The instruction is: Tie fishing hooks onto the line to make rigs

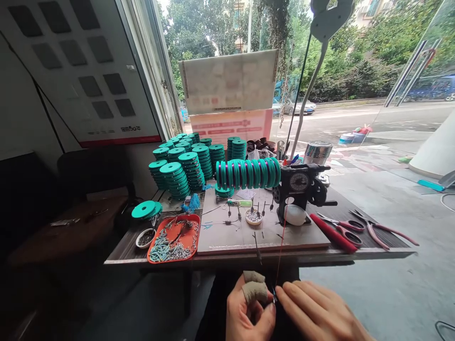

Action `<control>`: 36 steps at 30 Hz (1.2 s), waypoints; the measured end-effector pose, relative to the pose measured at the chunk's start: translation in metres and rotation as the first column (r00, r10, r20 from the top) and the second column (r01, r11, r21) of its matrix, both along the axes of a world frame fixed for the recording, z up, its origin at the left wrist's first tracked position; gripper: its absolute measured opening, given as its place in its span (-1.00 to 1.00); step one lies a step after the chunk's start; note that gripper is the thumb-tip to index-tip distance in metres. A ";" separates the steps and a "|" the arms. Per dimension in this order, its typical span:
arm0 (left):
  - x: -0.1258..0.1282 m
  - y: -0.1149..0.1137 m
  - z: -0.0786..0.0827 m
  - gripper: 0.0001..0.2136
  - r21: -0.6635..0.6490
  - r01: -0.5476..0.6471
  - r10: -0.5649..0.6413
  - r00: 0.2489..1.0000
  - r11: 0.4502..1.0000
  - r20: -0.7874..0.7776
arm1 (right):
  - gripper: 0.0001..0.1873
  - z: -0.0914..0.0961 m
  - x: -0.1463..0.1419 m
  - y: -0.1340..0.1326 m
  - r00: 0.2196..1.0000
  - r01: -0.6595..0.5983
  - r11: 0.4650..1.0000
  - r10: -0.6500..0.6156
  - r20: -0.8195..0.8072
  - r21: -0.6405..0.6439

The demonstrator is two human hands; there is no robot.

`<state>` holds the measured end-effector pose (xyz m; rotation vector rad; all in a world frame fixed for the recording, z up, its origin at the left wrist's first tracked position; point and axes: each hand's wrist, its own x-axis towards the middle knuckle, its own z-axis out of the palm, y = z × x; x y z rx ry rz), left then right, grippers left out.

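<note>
My left hand [250, 308], with tan covers on two of its fingers, pinches a small shiny piece [274, 296] too small to name exactly. Right beside it, my right hand [320, 308] has its fingers pressed together, their tips at the piece and the lower end of a thin red line [280, 251]. Whatever sits between the right fingertips is hidden. From my hands the line runs up past the table edge toward a black hand-cranked winding machine [298, 184]. A row of teal foam spools [249, 173] is mounted on the machine's shaft.
Stacks of teal spools [174, 180] stand at the back left. An orange tray [197, 232] of small parts and a small bowl [145, 238] lie left. Scissors [344, 227] and pliers [377, 229] lie right. Several dark small weights surround a dish of beads [253, 217].
</note>
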<state>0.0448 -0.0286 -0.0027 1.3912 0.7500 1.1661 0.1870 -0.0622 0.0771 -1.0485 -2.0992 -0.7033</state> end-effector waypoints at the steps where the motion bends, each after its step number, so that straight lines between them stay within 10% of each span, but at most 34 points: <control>1: 0.000 0.000 0.000 -0.86 -0.001 0.003 -0.003 1.000 1.000 0.003 | -0.42 -0.001 0.000 0.000 1.000 0.000 1.000 0.001 -0.004 0.006; 11: 0.001 0.000 0.009 -0.82 0.000 -0.018 0.018 0.998 1.000 -0.062 | -0.50 -0.010 -0.002 -0.002 0.997 -0.065 0.998 0.065 0.033 -0.008; 18: 0.002 0.001 0.011 -0.83 -0.072 -0.041 0.043 0.999 0.997 0.030 | -0.72 -0.013 0.005 0.001 0.946 -0.168 0.961 0.095 -0.311 -0.218; 25: 0.005 -0.001 0.022 -0.83 -0.182 -0.090 0.115 0.985 0.979 0.127 | -0.87 -0.034 0.002 -0.003 0.760 -0.336 0.759 -0.131 -0.637 -0.557; 36: 0.004 0.001 0.025 -0.84 -0.384 0.054 0.028 0.978 0.922 0.207 | -0.71 -0.024 0.000 0.010 0.592 -0.508 0.580 -0.302 -0.747 -0.637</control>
